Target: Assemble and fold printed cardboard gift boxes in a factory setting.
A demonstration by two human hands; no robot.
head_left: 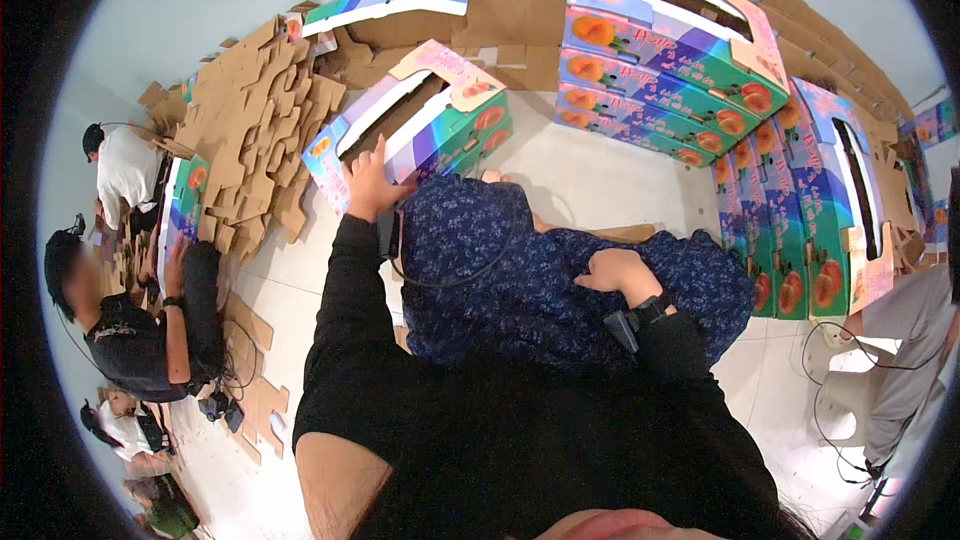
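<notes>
A printed fruit carton [455, 130] with a long slot in its top stands on the floor at my front left, stacked on another of its kind. My left hand [372, 183] grips its near edge, fingers over the top beside the slot. On my lap, my right hand [622, 274] rests palm down on the dark blue patterned skirt [470, 270], loosely bent and holding nothing visible. Its fingertips lie against the cloth. Both wrists carry small black devices; a thin cable loops across my lap from the left one.
Stacked cartons [665, 90] stand at the front right, with more cartons [810, 200] beside them. Flattened brown cardboard [245, 120] is heaped on the left. One co-worker [140, 330] sits at the left handling a carton; another person's leg and stool [845, 380] are at the right.
</notes>
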